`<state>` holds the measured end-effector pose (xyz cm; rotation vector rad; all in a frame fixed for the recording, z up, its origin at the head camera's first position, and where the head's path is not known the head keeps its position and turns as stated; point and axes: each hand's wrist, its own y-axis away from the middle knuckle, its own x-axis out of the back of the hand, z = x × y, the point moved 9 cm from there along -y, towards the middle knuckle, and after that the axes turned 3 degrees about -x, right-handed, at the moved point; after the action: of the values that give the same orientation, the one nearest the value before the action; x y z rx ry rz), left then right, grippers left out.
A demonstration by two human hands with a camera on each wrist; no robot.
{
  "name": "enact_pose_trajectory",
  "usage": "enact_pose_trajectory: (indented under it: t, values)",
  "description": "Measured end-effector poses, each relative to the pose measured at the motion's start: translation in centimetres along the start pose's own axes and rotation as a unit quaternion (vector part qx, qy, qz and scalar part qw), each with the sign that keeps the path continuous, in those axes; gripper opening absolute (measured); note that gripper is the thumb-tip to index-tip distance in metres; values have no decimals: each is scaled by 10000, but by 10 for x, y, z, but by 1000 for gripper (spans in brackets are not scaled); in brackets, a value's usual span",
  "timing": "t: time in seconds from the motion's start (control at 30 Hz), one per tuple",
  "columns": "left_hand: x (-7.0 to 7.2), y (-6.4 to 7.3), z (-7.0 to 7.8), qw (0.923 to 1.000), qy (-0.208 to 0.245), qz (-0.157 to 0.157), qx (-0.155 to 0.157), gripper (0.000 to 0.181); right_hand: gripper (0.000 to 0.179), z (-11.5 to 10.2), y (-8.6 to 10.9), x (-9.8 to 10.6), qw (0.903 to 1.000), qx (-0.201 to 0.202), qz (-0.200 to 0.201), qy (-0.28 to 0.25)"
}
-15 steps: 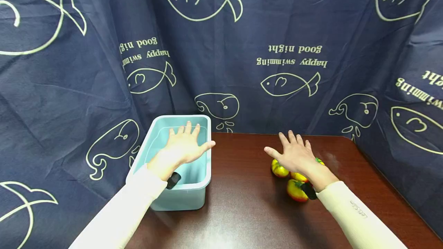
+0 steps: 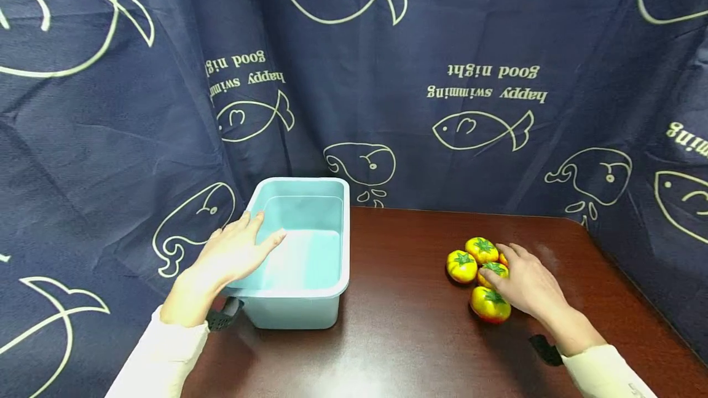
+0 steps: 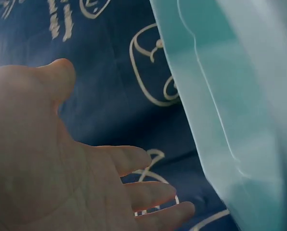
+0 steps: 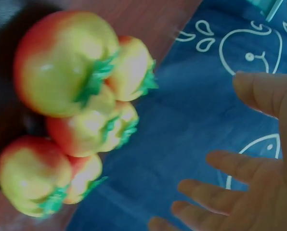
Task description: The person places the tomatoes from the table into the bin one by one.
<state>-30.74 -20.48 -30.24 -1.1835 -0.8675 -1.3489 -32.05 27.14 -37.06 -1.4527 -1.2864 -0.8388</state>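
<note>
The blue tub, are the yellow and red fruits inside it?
No, the head view shows the fruits on the table, right of the tub.

Bin (image 2: 290,313) beside left hand (image 2: 228,257): smooth plastic. Tomatoes (image 2: 490,307) near right hand (image 2: 532,281): glossy, plastic-looking. Table (image 2: 398,330) below hands: polished, wood-look. Curtain (image 2: 381,72) beyond: matt cloth.

Middle lane: I could pass along the counter (image 2: 398,300) between the tub (image 2: 290,313) and the fruits (image 2: 490,304).
Tub: open from above; its raised walls block me low from the side.
Fruits: bunched close, leaving me scant finger room between; their near-left side lies open, the right grip (image 2: 528,281) covers the right.
Curtain (image 2: 412,174): bounds my reach behind the counter and rightward.
</note>
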Motion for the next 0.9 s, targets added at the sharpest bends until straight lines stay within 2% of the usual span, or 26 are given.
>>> enact_pose_trajectory:
  t: [0.23,0.33,0.47,0.57,0.73,0.83,0.9]
  values:
    - [-12,21,-25,9973,620,363,121,85,51,32,24,11,9950,-223,947,-204]
    - [-20,34,-37,9945,823,602,238,80,50,37,32,5,9932,-299,1116,-168]
    - [-34,50,-53,9883,1122,923,472,76,53,40,42,-11,9929,-339,1133,-109]
    - [-43,60,-61,9796,1411,1298,601,71,54,42,50,-23,9922,-367,1185,-156]
    - [-48,70,-65,9568,1955,2034,710,62,57,47,61,-39,9912,-516,1190,-245]
    - [-51,72,-69,9442,2364,2111,898,61,62,50,63,-49,9924,-700,954,-325]
    - [-54,73,-72,9372,2636,2036,1036,60,66,51,63,-54,9929,-793,807,-376]
